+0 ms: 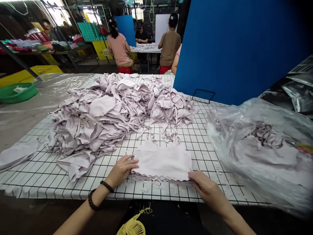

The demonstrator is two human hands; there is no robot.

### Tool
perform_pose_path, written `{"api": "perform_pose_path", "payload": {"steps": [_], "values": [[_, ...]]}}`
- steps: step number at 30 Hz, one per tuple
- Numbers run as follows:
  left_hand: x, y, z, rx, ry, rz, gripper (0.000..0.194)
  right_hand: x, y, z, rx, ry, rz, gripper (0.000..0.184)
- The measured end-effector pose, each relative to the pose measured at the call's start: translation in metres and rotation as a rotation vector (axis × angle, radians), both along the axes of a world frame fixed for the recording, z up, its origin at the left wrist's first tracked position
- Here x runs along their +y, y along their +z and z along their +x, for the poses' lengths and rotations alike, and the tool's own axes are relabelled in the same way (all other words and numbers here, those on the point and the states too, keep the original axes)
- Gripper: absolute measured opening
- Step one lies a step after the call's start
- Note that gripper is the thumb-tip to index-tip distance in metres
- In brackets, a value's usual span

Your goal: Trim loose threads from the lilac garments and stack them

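A neat stack of pale lilac fabric pieces (162, 163) with wavy cut edges lies flat on the gridded white tablecloth in front of me. At its left edge, my left hand (124, 169) grips the cloth, fingers on top and thumb hidden from view. The lower right corner is pinched between the thumb and fingers of my right hand (206, 186). Behind the stack rises a big loose heap of the same fabric (105, 114), with a smaller heap (171, 104) joined on its right. Small scraps (170, 134) lie between the heaps and the stack.
A clear plastic bag (225, 137) holding fabric pieces sits at the right. A tall blue panel (234, 49) stands behind it, near a black wire stand (203, 95). At far left is a green basin (18, 93). Several people sit working at tables beyond.
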State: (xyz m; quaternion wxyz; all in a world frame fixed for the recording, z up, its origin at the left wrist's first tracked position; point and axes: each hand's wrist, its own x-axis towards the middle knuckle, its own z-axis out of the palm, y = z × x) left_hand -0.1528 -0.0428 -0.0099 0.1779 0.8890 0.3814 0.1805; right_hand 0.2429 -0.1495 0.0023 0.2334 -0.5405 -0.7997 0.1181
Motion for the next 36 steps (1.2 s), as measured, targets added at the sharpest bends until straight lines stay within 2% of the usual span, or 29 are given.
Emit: {"api": "perform_pose_path", "payload": {"steps": [4, 13, 17, 19, 21, 23, 25, 27, 29, 31, 33, 36], "values": [[-0.009, -0.005, -0.003, 0.029, -0.002, 0.001, 0.043, -0.006, -0.01, 0.004, -0.027, -0.016, -0.007, 0.037], [-0.005, -0.008, -0.003, 0.115, 0.0, 0.012, 0.045, -0.006, -0.004, 0.001, -0.149, 0.002, -0.054, 0.032], [-0.007, 0.007, -0.006, 0.152, -0.04, -0.031, 0.054, 0.004, 0.018, 0.0, -0.063, -0.07, -0.134, 0.026], [-0.008, 0.021, 0.005, 0.121, -0.006, -0.047, 0.057, 0.026, 0.03, 0.004, 0.063, -0.192, -0.152, 0.021], [-0.007, 0.038, 0.032, 0.017, 0.048, -0.073, 0.054, 0.063, 0.035, 0.01, 0.198, -0.356, -0.155, 0.02], [-0.006, 0.052, 0.074, -0.125, 0.022, -0.185, 0.047, 0.109, 0.031, 0.015, 0.277, -0.443, -0.218, 0.022], [-0.002, 0.058, 0.125, -0.259, -0.129, -0.369, 0.042, 0.155, 0.02, 0.017, 0.242, -0.461, -0.317, 0.021], [0.003, 0.051, 0.172, -0.38, -0.219, -0.512, 0.039, 0.192, 0.009, 0.013, 0.177, -0.351, -0.346, 0.023], [0.011, 0.034, 0.207, -0.449, -0.187, -0.67, 0.035, 0.215, 0.001, 0.006, 0.15, -0.254, -0.342, 0.026], [0.018, 0.012, 0.226, -0.505, -0.121, -0.916, 0.04, 0.228, -0.004, -0.001, 0.144, -0.194, -0.335, 0.027], [0.025, -0.007, 0.232, -0.6, -0.057, -1.162, 0.049, 0.234, -0.005, -0.005, 0.15, -0.159, -0.346, 0.022], [0.033, -0.021, 0.227, -0.743, -0.005, -1.443, 0.06, 0.242, -0.007, -0.003, 0.2, -0.12, -0.421, 0.012]]}}
